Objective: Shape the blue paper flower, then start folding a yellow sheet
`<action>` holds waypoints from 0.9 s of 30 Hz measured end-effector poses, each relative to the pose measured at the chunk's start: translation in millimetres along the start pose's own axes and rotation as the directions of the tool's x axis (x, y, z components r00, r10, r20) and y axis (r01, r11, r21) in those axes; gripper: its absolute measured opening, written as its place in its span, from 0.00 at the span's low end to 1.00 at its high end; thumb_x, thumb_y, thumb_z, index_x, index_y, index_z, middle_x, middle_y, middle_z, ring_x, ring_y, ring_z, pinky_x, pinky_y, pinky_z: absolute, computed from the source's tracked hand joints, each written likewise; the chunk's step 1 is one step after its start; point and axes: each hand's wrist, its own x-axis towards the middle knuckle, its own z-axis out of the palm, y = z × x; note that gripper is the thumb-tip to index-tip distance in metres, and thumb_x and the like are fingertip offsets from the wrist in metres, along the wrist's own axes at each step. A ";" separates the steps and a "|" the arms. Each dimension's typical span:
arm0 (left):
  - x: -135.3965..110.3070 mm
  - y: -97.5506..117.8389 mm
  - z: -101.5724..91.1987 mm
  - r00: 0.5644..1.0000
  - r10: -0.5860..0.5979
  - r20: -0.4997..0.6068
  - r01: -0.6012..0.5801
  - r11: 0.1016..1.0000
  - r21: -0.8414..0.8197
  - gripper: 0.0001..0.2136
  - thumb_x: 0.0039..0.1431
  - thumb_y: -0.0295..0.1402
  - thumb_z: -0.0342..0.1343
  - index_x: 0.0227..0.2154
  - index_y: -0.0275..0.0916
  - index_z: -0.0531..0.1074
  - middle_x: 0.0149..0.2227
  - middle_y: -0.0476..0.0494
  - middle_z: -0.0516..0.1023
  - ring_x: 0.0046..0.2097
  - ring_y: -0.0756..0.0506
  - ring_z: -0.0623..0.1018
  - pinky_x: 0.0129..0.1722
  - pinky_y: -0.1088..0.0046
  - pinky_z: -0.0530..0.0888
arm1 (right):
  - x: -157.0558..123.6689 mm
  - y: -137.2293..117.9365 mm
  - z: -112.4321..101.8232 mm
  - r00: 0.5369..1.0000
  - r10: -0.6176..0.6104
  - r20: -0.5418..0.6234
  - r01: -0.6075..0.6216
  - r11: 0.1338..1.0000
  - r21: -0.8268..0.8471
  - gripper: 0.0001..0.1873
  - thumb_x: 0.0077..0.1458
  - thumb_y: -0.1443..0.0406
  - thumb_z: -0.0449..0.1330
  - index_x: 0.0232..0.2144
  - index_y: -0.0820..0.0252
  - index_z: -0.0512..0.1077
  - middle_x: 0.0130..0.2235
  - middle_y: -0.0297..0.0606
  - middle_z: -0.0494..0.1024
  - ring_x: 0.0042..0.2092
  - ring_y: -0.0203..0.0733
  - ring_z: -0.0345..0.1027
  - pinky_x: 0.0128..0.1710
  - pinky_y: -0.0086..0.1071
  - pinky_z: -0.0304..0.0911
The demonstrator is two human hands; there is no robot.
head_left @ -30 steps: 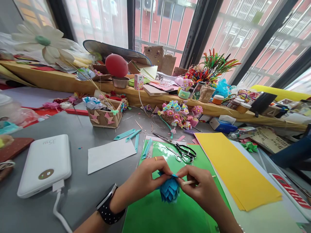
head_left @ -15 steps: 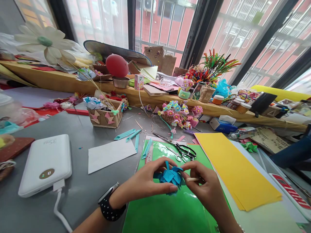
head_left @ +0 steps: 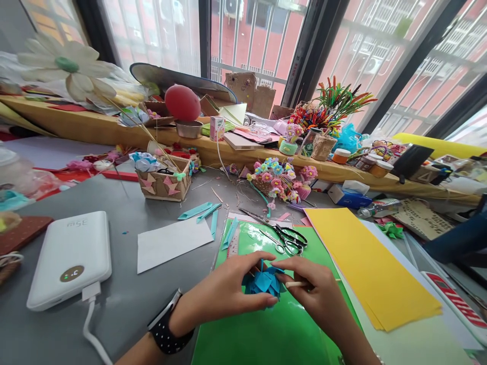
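Note:
Both my hands meet over a glossy green sheet [head_left: 262, 334] at the table's near edge. My left hand [head_left: 224, 289], with a dark spotted watch on the wrist, is wrapped round a blue folded-paper flower [head_left: 263, 280]. My right hand [head_left: 319, 294] pinches the flower's top edge and also holds a thin wooden stick [head_left: 297, 285] that points at the flower. The fingers of both hands are closed on the flower.
Scissors [head_left: 287, 238] lie just beyond my hands. A stack of yellow paper [head_left: 365, 263] is on the right. A white sheet [head_left: 171, 241], teal paper strips [head_left: 201, 210] and a white power bank [head_left: 70, 256] with its cable are on the left. Craft flowers, a cardboard box [head_left: 163, 182] and clutter line the sill.
The blue flower has been turned in my hands from hanging point-down to lying with its petals up, and both hands have shifted slightly away from me.

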 end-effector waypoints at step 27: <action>0.0 -7.7 7.5 0.995 0.040 -0.088 -0.055 0.983 -0.175 0.33 0.45 0.33 0.63 0.53 0.45 0.54 0.44 0.44 0.68 0.46 0.43 0.70 0.48 0.64 0.66 | -7.0 7.4 6.7 0.966 -0.184 -0.181 0.162 0.978 -0.134 0.09 0.52 0.73 0.52 0.32 0.57 0.70 0.32 0.38 0.78 0.34 0.38 0.73 0.28 0.27 0.70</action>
